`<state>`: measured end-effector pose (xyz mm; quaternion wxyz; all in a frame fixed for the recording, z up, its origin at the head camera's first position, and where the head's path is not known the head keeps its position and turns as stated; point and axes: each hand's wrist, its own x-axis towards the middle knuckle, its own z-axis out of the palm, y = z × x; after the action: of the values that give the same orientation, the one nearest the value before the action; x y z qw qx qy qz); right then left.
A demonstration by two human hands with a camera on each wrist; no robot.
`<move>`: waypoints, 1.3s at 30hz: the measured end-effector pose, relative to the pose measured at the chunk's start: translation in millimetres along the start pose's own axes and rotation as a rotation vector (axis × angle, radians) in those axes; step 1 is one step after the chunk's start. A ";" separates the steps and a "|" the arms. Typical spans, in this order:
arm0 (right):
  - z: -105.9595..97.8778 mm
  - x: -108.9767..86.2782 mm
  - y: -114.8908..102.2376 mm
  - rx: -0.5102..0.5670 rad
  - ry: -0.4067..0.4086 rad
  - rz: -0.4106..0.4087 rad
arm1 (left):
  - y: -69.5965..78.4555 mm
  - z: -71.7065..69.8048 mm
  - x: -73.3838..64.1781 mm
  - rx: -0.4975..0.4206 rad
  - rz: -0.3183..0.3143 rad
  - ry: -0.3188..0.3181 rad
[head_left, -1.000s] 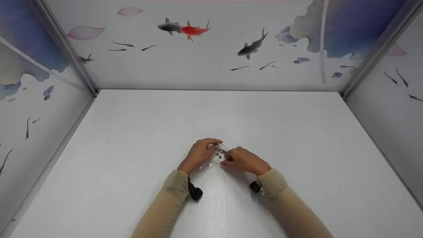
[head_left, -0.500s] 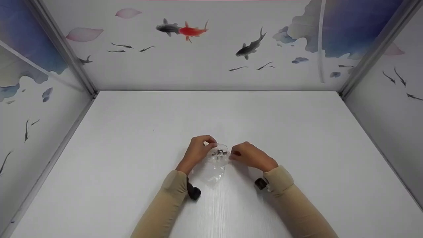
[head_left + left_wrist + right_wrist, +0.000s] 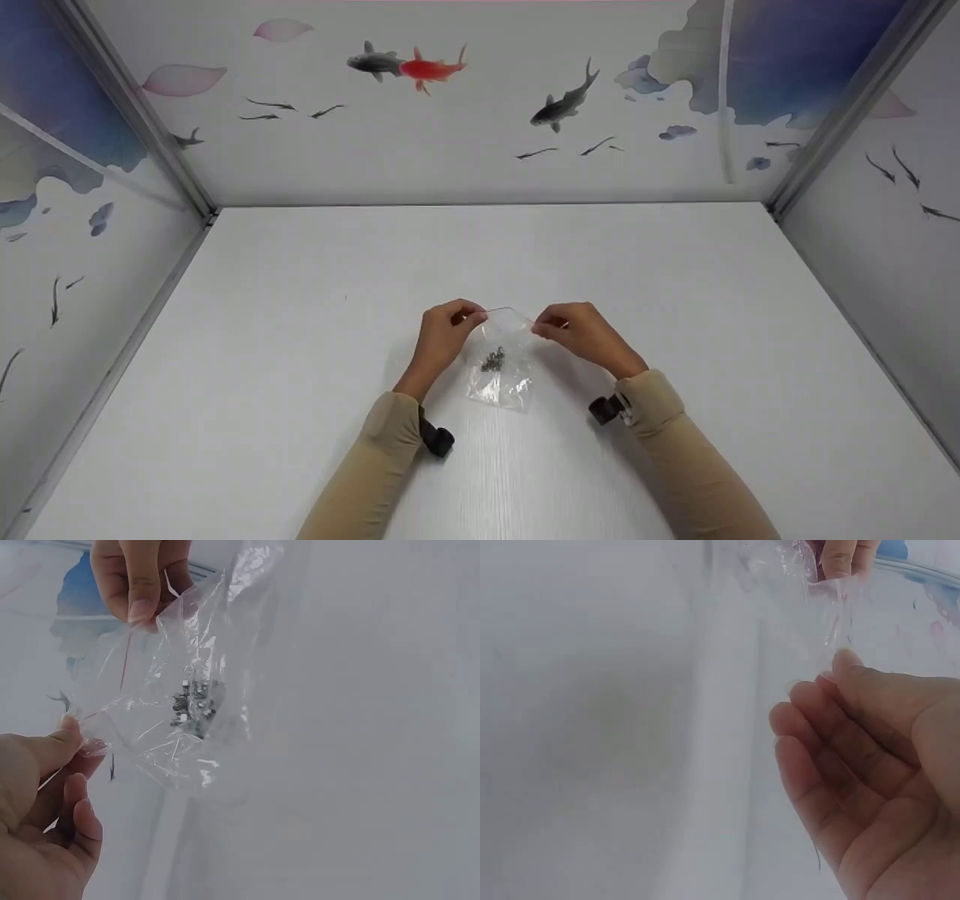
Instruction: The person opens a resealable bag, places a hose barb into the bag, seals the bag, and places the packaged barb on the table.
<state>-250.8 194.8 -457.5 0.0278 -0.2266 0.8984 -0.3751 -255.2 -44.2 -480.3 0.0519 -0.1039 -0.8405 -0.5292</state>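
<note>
A clear plastic zip bag (image 3: 499, 386) hangs between my two hands, its mouth edge at the top with a thin red line along it. Inside, a small heap of little metal parts (image 3: 493, 360), too small to name surely, gathers near the bag's middle; they also show in the left wrist view as a shiny cluster (image 3: 196, 706). My left hand (image 3: 444, 334) pinches the top left corner between thumb and fingers. At the top right corner, my right hand (image 3: 589, 336) pinches the film with thumb and forefinger, the other fingers curled loosely (image 3: 877, 757).
A white table (image 3: 300, 300) lies beneath both hands. White panels with painted fish (image 3: 562, 105) enclose it at the back and both sides. Black wrist cameras (image 3: 437, 441) sit at the cuffs of the tan sleeves (image 3: 367, 465).
The bag, bunched up a second ago, now hangs spread out with its bottom toward the body. My right hand has moved right and away from the body, and my hands are farther apart.
</note>
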 end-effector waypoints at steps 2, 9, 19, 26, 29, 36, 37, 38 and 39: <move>-1.2 0.5 1.1 0.033 0.035 0.027 | 2.7 -1.5 -0.5 -0.046 -0.018 0.015; -5.1 1.0 -2.2 0.213 0.093 0.084 | 14.4 -8.2 -1.1 -0.147 -0.036 0.039; -17.3 -1.5 -19.1 0.414 0.133 0.066 | 32.5 -19.4 -1.7 -0.257 0.003 0.023; -26.7 -5.1 -21.1 0.385 0.152 -0.008 | 37.3 -23.6 -2.6 -0.261 0.046 0.017; -28.2 -6.7 -19.7 0.338 0.151 -0.032 | 35.2 -22.3 -3.6 -0.255 0.071 -0.003; -28.9 -8.5 -17.9 0.181 0.205 -0.078 | 34.1 -20.3 -5.9 -0.231 0.086 -0.042; -29.1 -8.4 -18.6 0.171 0.216 -0.079 | 34.5 -20.2 -5.6 -0.221 0.085 -0.042; -29.0 -8.2 -19.1 0.162 0.225 -0.084 | 35.2 -20.0 -5.0 -0.213 0.084 -0.041; -28.9 -7.7 -19.3 0.156 0.234 -0.090 | 35.6 -19.8 -4.3 -0.204 0.087 -0.038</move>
<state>-242.8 205.3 -424.5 -0.0764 -0.2185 0.8526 -0.4685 -243.3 -47.6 -441.3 0.0481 -0.1548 -0.7779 -0.6072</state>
